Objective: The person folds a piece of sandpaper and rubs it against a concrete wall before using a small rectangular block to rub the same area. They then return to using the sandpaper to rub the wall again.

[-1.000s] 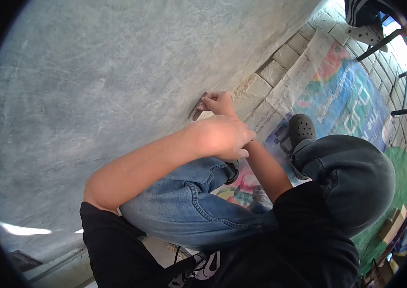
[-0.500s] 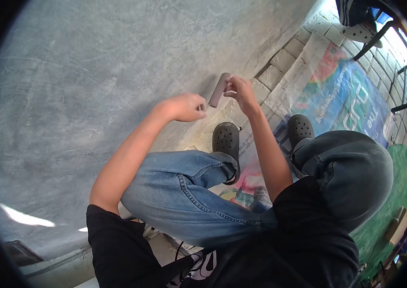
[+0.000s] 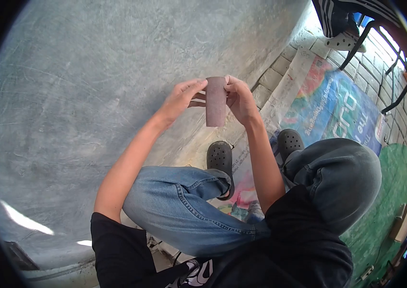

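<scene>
A curved brownish-pink strip [image 3: 216,103], looking like sandpaper, hangs between my two hands in front of the grey wall [image 3: 93,86]. My left hand [image 3: 183,98] pinches its upper left edge between thumb and fingers, the other fingers stretched out behind it. At its upper right edge, my right hand [image 3: 240,100] grips it with bent fingers. Its lower end hangs free above a dark clog [image 3: 220,156] on my foot.
A printed banner [image 3: 328,105] lies over the paving bricks [image 3: 269,79]. At the upper right are a metal-legged chair [image 3: 357,48] and another person's white clog [image 3: 345,42]. A green surface [image 3: 381,206] and a cardboard piece [image 3: 404,221] are at the right.
My left hand has come up to the strip and taken its left edge. The strip has turned its broad face towards me and looks wider. The view has shifted slightly.
</scene>
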Available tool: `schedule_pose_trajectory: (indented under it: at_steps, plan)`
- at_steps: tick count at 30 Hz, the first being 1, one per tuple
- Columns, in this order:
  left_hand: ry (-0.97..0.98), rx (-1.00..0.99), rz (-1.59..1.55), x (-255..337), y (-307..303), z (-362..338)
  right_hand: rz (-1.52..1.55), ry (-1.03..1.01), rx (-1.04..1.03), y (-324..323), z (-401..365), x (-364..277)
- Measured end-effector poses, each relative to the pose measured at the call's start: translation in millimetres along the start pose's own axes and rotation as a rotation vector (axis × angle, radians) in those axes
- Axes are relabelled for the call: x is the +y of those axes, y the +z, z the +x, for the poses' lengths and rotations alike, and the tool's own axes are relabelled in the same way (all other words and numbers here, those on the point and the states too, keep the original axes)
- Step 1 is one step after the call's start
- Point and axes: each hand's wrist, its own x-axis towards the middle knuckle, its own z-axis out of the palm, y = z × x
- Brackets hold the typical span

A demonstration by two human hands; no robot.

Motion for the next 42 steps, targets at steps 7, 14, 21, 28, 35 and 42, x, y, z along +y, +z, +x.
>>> schedule_pose_trajectory:
  at_steps: [7, 14, 21, 28, 35, 42]
  plan:
    - [0.056, 0.002, -0.297, -5.3, -2.7, 2.7, -0.211, -0.010, 0.131, 13.0, -3.0, -16.2]
    - [0.102, 0.127, -0.333, -2.0, -4.3, 1.2, -0.092, -0.160, -0.085, 33.7, -10.4, -29.1]
    - [0.085, 0.130, -0.474, -9.3, -6.5, 6.6, -0.466, -0.308, -0.135, 72.3, -16.9, -9.7]
    - [0.115, 0.153, -0.318, -13.9, 2.2, 3.4, -0.517, -0.475, 0.315, 112.1, -23.4, -6.8]
    - [0.015, -0.178, -0.232, -34.1, 3.4, 19.7, -0.367, -0.690, 0.384, 140.8, -17.1, -53.4]
    - [-0.451, -0.735, 0.891, -38.3, 2.8, 5.6, -0.405, -1.398, 0.324, 208.8, -33.3, -149.9]
